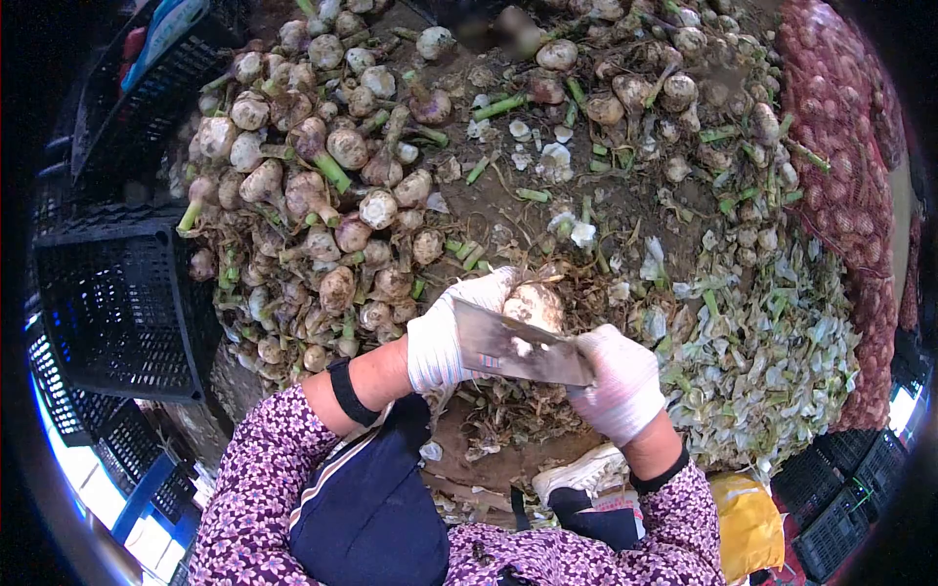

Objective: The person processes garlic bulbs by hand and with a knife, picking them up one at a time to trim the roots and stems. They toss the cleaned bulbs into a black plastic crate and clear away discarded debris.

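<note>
My right hand [621,387], in a white work glove, is closed round the grip end of a broad cleaver [508,344]. The blade slants across to my left hand [440,337], gloved too, and covers part of it. A dirty whitish garlic bulb [534,307] sits in the fingers of my left hand, right at the blade's far edge. Dry roots and stalk scraps [518,415] lie beneath both hands. To the left and beyond spreads a heap of garlic bulbs [293,186], many with short green stems.
Pale peelings [762,361] form a pile at the right, beside red mesh sacks of bulbs [840,176]. Black plastic crates [122,303] stand at the left, others at the lower right. A yellow bag [747,523] and a white shoe [586,474] are near my body.
</note>
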A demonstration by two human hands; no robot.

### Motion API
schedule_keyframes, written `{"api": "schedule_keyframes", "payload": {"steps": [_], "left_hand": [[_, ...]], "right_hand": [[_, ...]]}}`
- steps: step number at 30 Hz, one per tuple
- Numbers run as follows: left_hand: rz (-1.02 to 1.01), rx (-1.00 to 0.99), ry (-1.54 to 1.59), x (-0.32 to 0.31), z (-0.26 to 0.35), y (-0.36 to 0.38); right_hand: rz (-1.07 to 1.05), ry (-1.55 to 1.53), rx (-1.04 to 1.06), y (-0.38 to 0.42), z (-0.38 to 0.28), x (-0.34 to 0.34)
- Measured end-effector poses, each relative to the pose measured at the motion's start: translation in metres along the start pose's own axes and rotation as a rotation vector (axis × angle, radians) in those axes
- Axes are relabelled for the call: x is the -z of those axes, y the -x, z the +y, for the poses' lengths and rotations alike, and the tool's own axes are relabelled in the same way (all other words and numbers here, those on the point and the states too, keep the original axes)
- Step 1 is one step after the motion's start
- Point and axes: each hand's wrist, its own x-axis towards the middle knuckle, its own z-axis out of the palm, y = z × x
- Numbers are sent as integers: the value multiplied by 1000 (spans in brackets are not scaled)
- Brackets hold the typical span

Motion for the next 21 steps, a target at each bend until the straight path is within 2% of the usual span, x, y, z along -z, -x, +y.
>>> {"api": "schedule_keyframes", "payload": {"steps": [1,2,3,4,5,7,8,9,11,12,13,15,16,18,19,21], "left_hand": [[74,312,560,1,20,2],[76,313,561,8,29,-2],[-91,429,386,16,35,-6],[-263,546,209,22,42,-7],[-270,549,209,23,50,-1],[-322,306,159,25,60,8],[-248,333,313,26,66,4],[-368,375,328,-11,17,18],[-408,280,-74,26,49,-6],[-416,125,-124,17,35,-4],[-419,-73,-364,14,30,-4],[-551,-168,-434,11,29,-12],[-549,-177,-430,6,27,-14],[-646,-396,-570,-4,20,-14],[-642,-405,-568,-4,23,-17],[-635,-446,-547,1,27,-23]], "right_hand": [[-30,61,24,4,-2,-3],[-51,124,59,1,0,-7],[-54,123,60,-2,11,-11],[-103,145,-159,-2,30,-18],[-146,167,-380,2,48,-24],[-261,382,-619,16,88,-27],[-158,342,-458,27,90,-23],[-186,340,-465,37,95,-25],[-20,-171,-549,31,88,-15],[-49,-271,-564,24,86,-12],[-22,-256,-482,19,74,-4],[-149,-204,-310,5,45,16],[-202,-198,-280,0,34,21],[-258,-168,-237,-8,24,23],[-264,-130,-180,-11,26,21],[-337,-122,-214,-16,36,16]]}}
